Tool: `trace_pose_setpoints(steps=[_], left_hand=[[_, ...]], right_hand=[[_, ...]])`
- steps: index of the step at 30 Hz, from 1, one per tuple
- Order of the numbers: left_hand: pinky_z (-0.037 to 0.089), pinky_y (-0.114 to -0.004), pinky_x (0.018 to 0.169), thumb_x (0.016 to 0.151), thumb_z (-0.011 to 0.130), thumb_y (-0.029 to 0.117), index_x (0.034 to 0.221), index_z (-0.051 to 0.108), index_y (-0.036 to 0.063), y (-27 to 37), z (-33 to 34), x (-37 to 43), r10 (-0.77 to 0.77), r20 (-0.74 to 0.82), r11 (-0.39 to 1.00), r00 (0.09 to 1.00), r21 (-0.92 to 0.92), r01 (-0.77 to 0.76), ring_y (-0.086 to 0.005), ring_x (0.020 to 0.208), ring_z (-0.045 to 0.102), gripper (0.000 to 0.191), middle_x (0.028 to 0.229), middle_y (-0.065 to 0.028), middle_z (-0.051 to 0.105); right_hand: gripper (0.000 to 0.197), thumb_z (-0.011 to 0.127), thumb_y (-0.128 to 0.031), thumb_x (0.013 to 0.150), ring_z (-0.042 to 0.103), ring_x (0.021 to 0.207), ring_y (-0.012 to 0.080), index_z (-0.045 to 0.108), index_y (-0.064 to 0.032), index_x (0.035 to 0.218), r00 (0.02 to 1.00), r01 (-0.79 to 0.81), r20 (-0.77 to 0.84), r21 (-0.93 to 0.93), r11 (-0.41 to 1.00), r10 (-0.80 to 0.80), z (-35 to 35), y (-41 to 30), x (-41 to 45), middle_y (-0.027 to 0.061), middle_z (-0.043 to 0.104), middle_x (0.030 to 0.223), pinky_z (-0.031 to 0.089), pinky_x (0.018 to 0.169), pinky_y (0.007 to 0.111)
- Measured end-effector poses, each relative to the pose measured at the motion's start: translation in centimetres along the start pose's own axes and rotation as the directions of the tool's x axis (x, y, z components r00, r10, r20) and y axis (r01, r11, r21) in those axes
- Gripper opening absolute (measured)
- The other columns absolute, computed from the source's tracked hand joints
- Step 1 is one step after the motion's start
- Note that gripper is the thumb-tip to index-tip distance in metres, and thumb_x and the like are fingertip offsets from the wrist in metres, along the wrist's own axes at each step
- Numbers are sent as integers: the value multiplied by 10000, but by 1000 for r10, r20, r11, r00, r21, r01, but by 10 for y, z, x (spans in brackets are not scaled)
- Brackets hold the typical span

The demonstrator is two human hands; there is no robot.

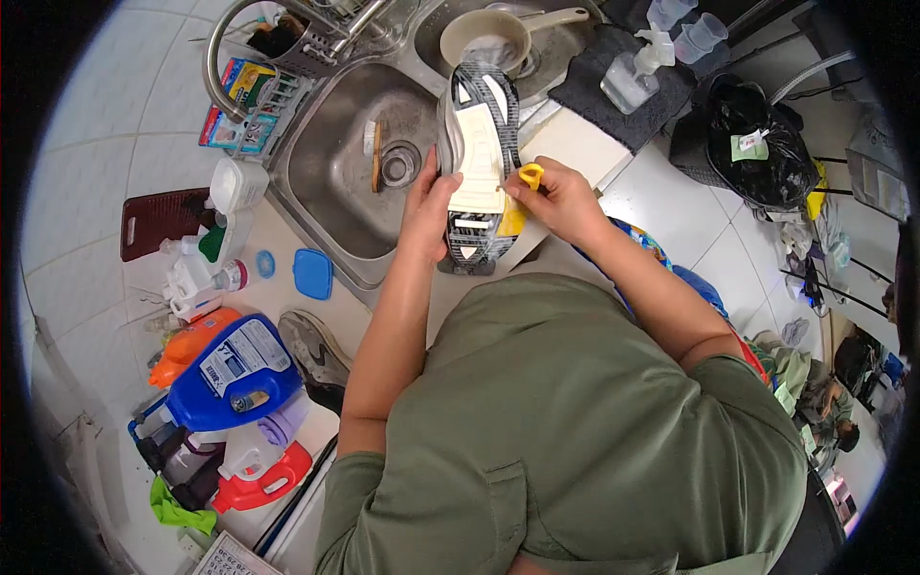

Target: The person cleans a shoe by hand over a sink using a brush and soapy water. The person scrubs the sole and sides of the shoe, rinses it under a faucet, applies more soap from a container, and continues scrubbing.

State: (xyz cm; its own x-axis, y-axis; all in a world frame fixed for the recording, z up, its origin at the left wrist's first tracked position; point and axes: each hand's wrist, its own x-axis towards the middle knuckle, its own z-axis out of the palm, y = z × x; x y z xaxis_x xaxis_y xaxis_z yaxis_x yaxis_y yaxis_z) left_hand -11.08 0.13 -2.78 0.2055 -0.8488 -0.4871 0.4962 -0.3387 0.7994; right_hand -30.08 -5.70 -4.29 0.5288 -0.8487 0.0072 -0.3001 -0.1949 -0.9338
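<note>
My left hand [432,208] grips the near left side of a shoe [479,154], whose black, white and yellow sole faces up. Between the fingers and thumb of my right hand [560,198] is a small yellow tool [531,175] with a loop-shaped handle; its tip is at the sole's right edge and too small to make out. Under the shoe, the countertop edge is partly hidden. A wooden-backed brush [376,156] lies in the left sink basin [330,180] beside the drain. Another shoe, a grey sneaker [313,345], rests on the counter left of my left forearm.
A pan [480,39] sits in the second basin under the shoe's far end. A clear pump bottle [630,80] stands on a dark cloth at the right. Blue [230,374] and red [266,478] detergent jugs crowd the left counter, near a blue lid [313,274]. Farther off, a person sits at the right.
</note>
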Motion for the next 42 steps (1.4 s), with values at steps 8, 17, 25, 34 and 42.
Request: trace_pose_setpoints(steps=[8, 17, 25, 34, 42], left_hand=[[448, -300, 915, 839, 526, 92, 1456, 190, 1, 1, 0, -1, -24, -31, 1000, 999, 7, 25, -200, 1101, 547, 708, 1313, -165, 480], [449, -297, 912, 843, 538, 100, 1458, 190, 5, -4, -6, 1, -13, -14, 1000, 1000, -20, 12, -198, 1101, 548, 712, 1317, -154, 481], [438, -300, 925, 845, 536, 111, 1461, 186, 11, -4, -6, 1, -18, -10, 1000, 1000, -19, 18, -202, 1116, 540, 716, 1336, -157, 468], [440, -298, 923, 849, 529, 106, 1463, 178, 14, -8, -10, 2, -5, -2, 999, 1000, -34, 5, -200, 1111, 537, 713, 1316, -156, 480], [445, -302, 921, 846, 530, 102, 1460, 192, 16, -5, -6, -1, -15, -20, 999, 1000, -45, 14, -206, 1112, 540, 706, 1309, -155, 487]], right_hand=[[161, 666, -206, 836, 575, 626, 265, 644, -48, 860, 995, 84, 62, -96, 992, -78, -5, -1, 3, 109, 565, 745, 451, 574, 344], [157, 665, -203, 834, 592, 647, 269, 655, -51, 867, 995, 92, 30, -56, 994, -90, -3, 3, 2, 100, 585, 772, 462, 581, 341], [179, 654, -219, 841, 594, 659, 279, 639, -42, 854, 997, 71, -9, -119, 990, -72, 1, -5, -2, 96, 575, 774, 465, 582, 351], [181, 649, -234, 847, 585, 643, 276, 640, -53, 857, 999, 44, 32, -87, 995, -41, 2, 2, 0, 93, 569, 771, 463, 584, 346], [196, 651, -244, 851, 577, 650, 262, 644, -48, 855, 990, 119, 92, -112, 987, -109, -3, -4, 2, 91, 568, 772, 458, 589, 335]])
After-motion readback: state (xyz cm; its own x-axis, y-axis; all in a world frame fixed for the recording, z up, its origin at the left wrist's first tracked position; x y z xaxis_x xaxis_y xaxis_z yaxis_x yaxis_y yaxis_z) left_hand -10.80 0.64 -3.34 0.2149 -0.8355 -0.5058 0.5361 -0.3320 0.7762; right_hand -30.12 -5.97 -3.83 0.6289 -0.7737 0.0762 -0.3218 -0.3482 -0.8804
